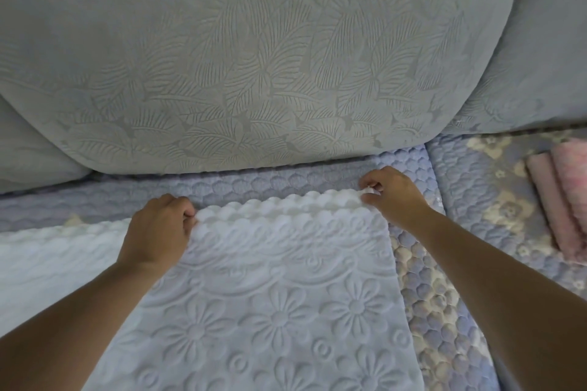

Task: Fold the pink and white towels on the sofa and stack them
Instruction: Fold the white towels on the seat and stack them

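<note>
A white towel (pixel 279 289) with an embossed flower pattern and a scalloped far edge lies spread on the sofa seat in front of me. My left hand (pixel 158 228) pinches that far edge near its middle. My right hand (pixel 392 192) pinches the far right corner of the same towel. More of the white towel stretches to the left under my left forearm. A folded pink towel (pixel 562 197) rests on the seat at the far right, partly cut off by the frame edge.
The seat has a quilted blue cover (pixel 425 289) with pale flowers. A large grey-blue back cushion (pixel 254 57) with a leaf pattern stands just behind the towel. Another cushion (pixel 540 51) sits to the right.
</note>
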{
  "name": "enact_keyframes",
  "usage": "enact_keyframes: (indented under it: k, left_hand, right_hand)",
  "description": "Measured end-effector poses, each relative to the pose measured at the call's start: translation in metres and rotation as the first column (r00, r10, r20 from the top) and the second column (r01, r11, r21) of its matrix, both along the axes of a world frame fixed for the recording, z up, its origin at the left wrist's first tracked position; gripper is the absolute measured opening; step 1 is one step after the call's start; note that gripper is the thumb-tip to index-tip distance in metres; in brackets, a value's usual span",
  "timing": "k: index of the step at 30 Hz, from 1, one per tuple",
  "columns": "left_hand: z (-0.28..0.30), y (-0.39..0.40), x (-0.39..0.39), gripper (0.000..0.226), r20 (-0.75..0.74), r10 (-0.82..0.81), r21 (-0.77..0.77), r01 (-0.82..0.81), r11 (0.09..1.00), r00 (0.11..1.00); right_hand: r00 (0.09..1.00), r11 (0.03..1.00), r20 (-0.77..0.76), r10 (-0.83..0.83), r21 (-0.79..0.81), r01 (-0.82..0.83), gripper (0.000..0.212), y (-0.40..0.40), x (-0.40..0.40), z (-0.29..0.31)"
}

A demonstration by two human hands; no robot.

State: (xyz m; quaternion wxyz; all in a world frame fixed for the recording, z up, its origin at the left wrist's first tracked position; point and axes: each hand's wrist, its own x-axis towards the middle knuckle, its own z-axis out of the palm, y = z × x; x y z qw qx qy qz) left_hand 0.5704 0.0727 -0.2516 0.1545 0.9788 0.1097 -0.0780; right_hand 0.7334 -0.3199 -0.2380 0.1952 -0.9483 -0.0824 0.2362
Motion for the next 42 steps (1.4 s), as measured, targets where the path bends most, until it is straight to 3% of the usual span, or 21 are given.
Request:
enact_keyframes:
  k: [5,12,19,21,23,25,28,34,38,42]
  left_hand:
    - [0.001,0.001,0.004,0.012,-0.018,-0.011,0.001,0.011,1.000,1.000]
    - [0.005,-0.002,0.011,0.032,-0.006,-0.059,0.024,0.059,0.998,0.998]
    - [0.000,-0.008,0.005,0.021,0.084,-0.099,0.090,0.091,0.992,0.991]
    - [-0.003,-0.008,0.003,0.021,0.090,-0.078,0.082,0.070,0.994,0.993]
    - [-0.003,-0.009,0.004,0.020,0.100,-0.072,0.085,0.064,0.994,0.992]
    - [-0.001,-0.009,0.004,0.018,0.113,-0.072,0.078,0.064,0.995,0.991]
    - [0.002,-0.007,0.005,0.015,0.074,-0.081,0.056,0.077,0.995,0.994]
    - [0.002,-0.003,0.003,0.013,-0.015,-0.052,-0.031,0.052,0.998,0.999]
    - [0.004,-0.008,0.007,0.018,-0.036,-0.026,-0.092,0.023,0.995,0.999]
    - [0.005,-0.015,0.015,0.011,-0.106,0.005,-0.053,-0.011,0.999,0.994]
  right_hand:
    - [0.999,0.999,0.008,0.035,-0.024,-0.035,0.014,0.002,0.000,0.000]
    - [0.997,0.990,0.075,0.019,-0.143,-0.008,0.027,0.001,0.013,0.001]
    - [0.986,0.942,0.165,-0.017,-0.329,0.072,0.017,0.002,0.011,0.002]
    - [0.957,0.980,0.279,0.076,-0.198,-0.020,0.010,0.014,0.000,0.004]
    - [0.912,0.964,0.313,0.265,-0.079,-0.253,0.013,0.032,-0.014,0.004]
    - [0.858,0.908,0.311,0.410,-0.049,-0.416,0.023,0.046,-0.024,-0.002]
    - [0.814,0.878,0.346,0.466,-0.067,-0.474,0.029,0.059,-0.030,-0.014]
    - [0.842,0.905,0.347,0.413,-0.055,-0.422,0.014,0.065,-0.030,-0.016]
    - [0.923,0.944,0.196,0.330,-0.087,-0.319,0.016,0.060,-0.024,-0.010]
    - [0.938,0.938,0.123,0.325,-0.171,-0.302,0.016,0.063,-0.017,-0.010]
